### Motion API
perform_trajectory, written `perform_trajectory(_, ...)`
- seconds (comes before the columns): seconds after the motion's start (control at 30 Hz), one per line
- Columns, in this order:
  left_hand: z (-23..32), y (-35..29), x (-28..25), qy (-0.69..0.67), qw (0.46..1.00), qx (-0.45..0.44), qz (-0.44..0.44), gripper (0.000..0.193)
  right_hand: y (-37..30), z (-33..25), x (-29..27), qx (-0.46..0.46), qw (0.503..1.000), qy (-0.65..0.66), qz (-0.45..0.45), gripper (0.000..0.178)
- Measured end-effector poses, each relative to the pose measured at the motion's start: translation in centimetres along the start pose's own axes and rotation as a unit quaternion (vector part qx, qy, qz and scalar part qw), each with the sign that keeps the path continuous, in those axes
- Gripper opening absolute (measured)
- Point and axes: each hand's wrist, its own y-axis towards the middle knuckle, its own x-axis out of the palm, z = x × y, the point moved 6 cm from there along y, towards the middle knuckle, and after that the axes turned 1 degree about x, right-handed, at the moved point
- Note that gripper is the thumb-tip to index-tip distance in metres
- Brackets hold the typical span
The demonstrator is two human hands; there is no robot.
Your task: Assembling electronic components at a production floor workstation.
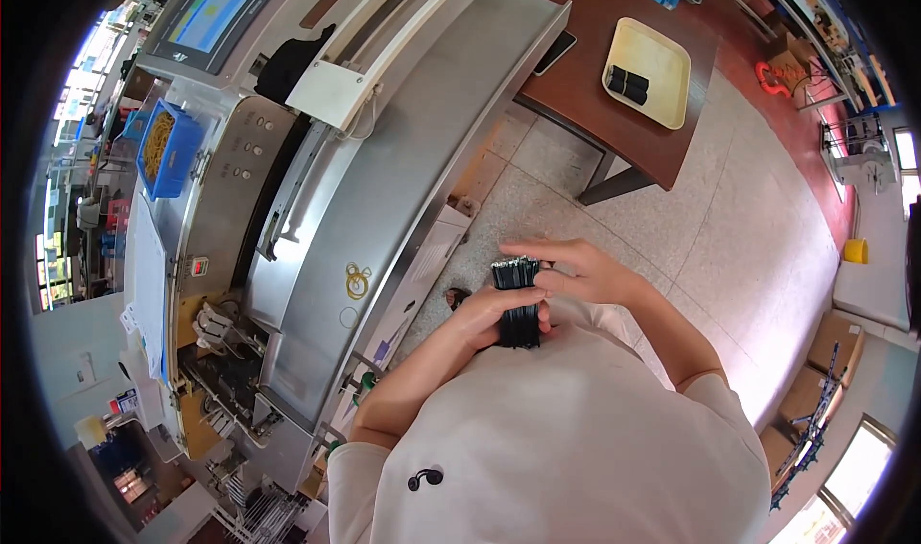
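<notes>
Close in front of my body, a thick bundle of short black wires [519, 329] stands roughly upright, its silvery tips at the upper end. My left hand [494, 312] is closed round the middle of the bundle, thumb across the front. My right hand [590, 271] comes from the right with its fingers stretched out beside and over the tips. Its thumb side appears to touch the bundle's upper right edge. Part of the bundle is covered by my left fingers.
Left of me runs a steel machine bench [384, 160] with loose yellow rubber bands [357, 281] on it. A blue bin [177, 165] holds many more bands. On the brown table [576, 98], a cream tray [662, 59] carries black bundles [627, 85].
</notes>
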Motion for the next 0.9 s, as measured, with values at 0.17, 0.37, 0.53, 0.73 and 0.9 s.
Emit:
perform_trajectory(0.17,0.7,2.6,0.8,-0.015,1.000,0.002,-0.017,0.019,-0.3,-0.1,-2.4,-0.091,0.995,-0.028,0.034,0.046)
perform_trajectory(0.37,2.4,3.7,2.4,0.123,0.991,0.056,0.001,0.025,-0.6,2.8,-2.3,0.080,0.963,0.244,-0.076,0.053)
perform_trajectory(0.53,3.1,4.3,5.2,0.333,0.935,0.063,-0.102,0.025,1.1,0.1,-0.3,-0.030,0.955,0.211,-0.205,0.051)
perform_trajectory(0.73,4.4,3.6,5.5,0.310,0.944,0.101,-0.047,0.017,2.7,-2.0,-1.7,-0.059,0.972,0.139,-0.182,0.054)
perform_trajectory(0.9,5.0,6.3,2.6,0.146,0.967,0.208,-0.034,0.022,6.5,-1.9,-5.8,-0.100,0.985,0.123,-0.070,0.074)
